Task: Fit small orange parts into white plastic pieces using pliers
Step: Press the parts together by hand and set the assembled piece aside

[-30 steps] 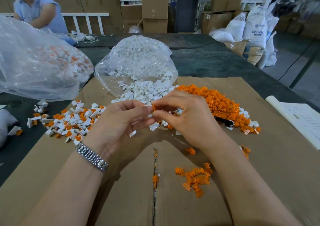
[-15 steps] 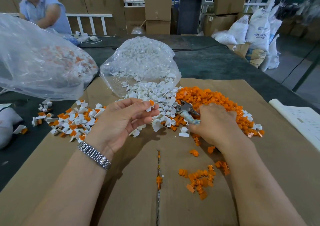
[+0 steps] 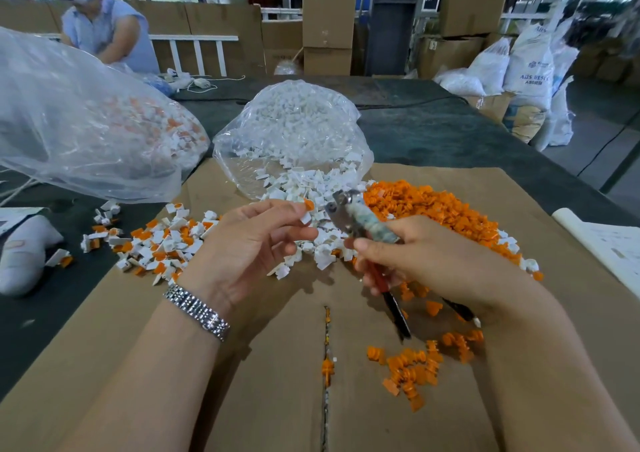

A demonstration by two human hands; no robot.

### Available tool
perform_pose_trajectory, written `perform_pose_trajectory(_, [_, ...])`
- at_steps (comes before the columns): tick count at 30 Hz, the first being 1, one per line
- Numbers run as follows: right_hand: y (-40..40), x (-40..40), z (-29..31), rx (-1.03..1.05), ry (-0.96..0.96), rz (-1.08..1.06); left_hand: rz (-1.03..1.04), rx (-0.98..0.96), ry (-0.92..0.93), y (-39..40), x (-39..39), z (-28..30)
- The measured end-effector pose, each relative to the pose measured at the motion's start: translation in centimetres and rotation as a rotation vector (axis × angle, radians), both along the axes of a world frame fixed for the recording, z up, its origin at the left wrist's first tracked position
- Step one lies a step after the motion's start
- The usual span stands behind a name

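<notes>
A flat brown cardboard sheet lies on the dark tabletop. At the sheet's far edge sits a clear plastic bag of white plastic pieces, its mouth spilling a heap of loose white pieces onto the cardboard. Just right of that heap lies a pile of small orange parts, the two touching. Left of the heap, across the cardboard's left edge, lies a scatter of fitted white-and-orange pieces. Behind that scatter rests a large clear plastic bag holding more of them. Near the sheet's front lies a small cluster of orange parts, right of the cardboard's centre seam. A white paper sheet lies at the far right.

The left hand and right hand hover above the heap, the metal pliers between them.
</notes>
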State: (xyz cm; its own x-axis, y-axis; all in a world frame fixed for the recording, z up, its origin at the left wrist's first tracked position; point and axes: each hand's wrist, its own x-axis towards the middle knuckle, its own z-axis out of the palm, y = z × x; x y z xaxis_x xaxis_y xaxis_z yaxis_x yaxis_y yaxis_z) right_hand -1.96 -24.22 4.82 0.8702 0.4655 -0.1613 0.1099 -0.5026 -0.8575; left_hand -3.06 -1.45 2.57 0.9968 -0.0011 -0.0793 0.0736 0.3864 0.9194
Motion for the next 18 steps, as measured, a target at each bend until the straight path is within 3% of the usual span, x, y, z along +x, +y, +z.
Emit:
perform_pose_trajectory(3, [0.7, -0.5, 0.0, -0.087, -0.054, 0.042, -0.023, 0.049, -0.008, -0.2, 0.0, 0.0])
perform_pose_trajectory(13, [1.0, -1.1, 0.2, -0.102, -0.1, 0.096, 0.007, 0.12, -0.027, -0.3, 0.0, 0.0])
perform_pose_trajectory(18, [1.5, -1.0, -0.2, -0.108, -0.171, 0.034, 0.021, 0.134, -0.008, -0.5, 0.1, -0.1])
